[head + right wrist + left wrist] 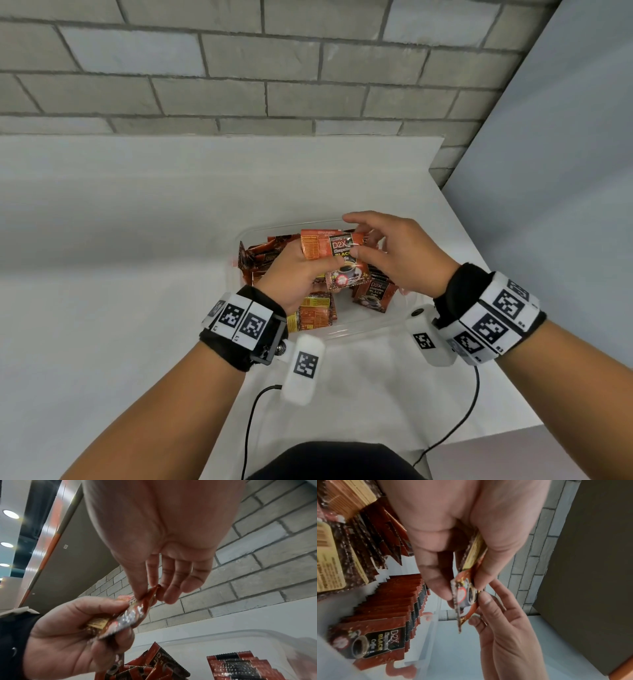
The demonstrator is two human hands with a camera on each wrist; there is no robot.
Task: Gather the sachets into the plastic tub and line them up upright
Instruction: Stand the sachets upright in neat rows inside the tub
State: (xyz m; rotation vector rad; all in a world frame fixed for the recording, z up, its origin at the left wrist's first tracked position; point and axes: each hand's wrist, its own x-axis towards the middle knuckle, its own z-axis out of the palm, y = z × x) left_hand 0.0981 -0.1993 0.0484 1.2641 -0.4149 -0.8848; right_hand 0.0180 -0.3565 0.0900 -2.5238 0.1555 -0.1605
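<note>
A clear plastic tub (359, 331) sits on the white table and holds several red-brown coffee sachets. A row of them stands upright (390, 608) on the tub's right side (375, 295). Others lean or lie loose at the left (262, 255). Above the tub my left hand (301, 270) grips a small bunch of sachets (342, 260), thumb on the front face. My right hand (359, 240) pinches the upper corner of the front sachet (150, 595) between thumb and forefinger, its other fingers relaxed.
A grey brick wall runs behind the table, and a plain panel stands at the right. The table's right edge (507, 308) passes close to the tub. Two black cables (251, 421) trail from my wrists over the table's front.
</note>
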